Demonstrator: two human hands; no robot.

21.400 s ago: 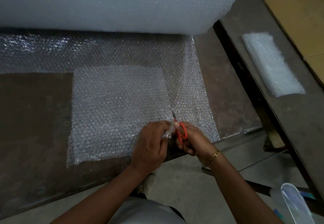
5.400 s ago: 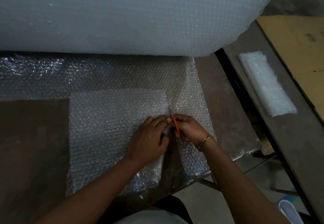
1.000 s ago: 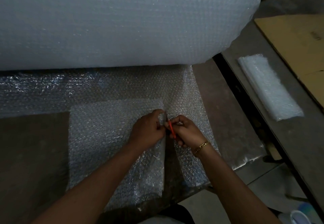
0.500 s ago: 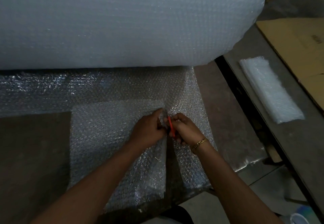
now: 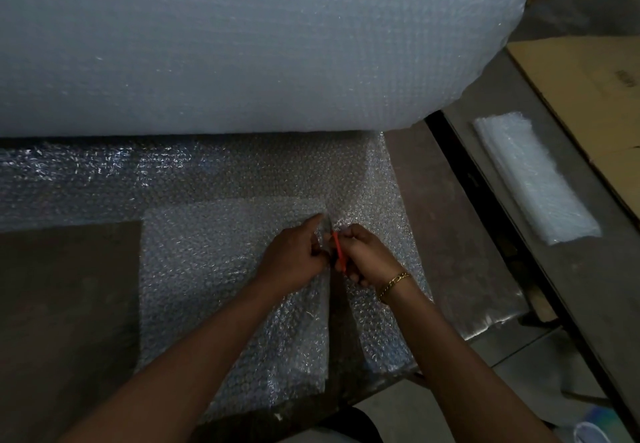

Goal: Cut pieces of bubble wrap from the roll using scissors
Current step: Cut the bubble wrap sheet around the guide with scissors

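Observation:
A huge bubble wrap roll (image 5: 242,44) lies across the back of the brown table (image 5: 62,304), with its sheet (image 5: 214,269) spread toward me. A cut runs up the sheet from the front edge and leaves a narrow strip (image 5: 384,325) on the right. My right hand (image 5: 363,257), with a gold bracelet, is shut on orange-handled scissors (image 5: 338,252) at the top of the cut. My left hand (image 5: 294,259) pinches the sheet's edge just left of the blades. The blades are mostly hidden between my hands.
To the right, across a dark gap, a second table (image 5: 519,151) holds a folded stack of bubble wrap pieces (image 5: 533,179) and flat cardboard (image 5: 588,89). The floor (image 5: 512,373) shows at lower right below the table's edge.
Both hands and the scissors have crept up the sheet toward the roll, lengthening the cut. Since the oldest frame the cut has grown from the front edge to mid-sheet.

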